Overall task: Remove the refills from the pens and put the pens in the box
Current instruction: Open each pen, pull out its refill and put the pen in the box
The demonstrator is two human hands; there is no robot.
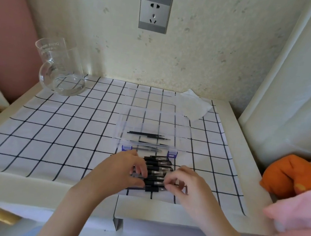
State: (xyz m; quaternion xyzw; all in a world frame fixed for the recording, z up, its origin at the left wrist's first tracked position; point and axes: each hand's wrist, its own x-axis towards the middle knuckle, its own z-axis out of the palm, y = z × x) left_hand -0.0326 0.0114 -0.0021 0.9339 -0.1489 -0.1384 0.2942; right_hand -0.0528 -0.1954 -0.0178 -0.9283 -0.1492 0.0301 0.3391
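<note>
Head view: at 6 o'clock on the surface, the left hand [125, 170] grips one of the pens [158, 163] and the right hand [184, 181] pinches its tip end. Refills [147, 135] lie in the clear box [123, 126] at 12 o'clock from them. I would hold the barrel steady and unscrew the tip gently.

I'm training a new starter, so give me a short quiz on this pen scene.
1. True or false: the clear box already holds some thin black refills.
2. Where do the pens lie? A) in the glass jug B) on the checked cloth, in front of the box C) on the tissue
3. Which hands touch the pens?
Key: 1 true; 2 B; 3 both, left hand and right hand.
</note>
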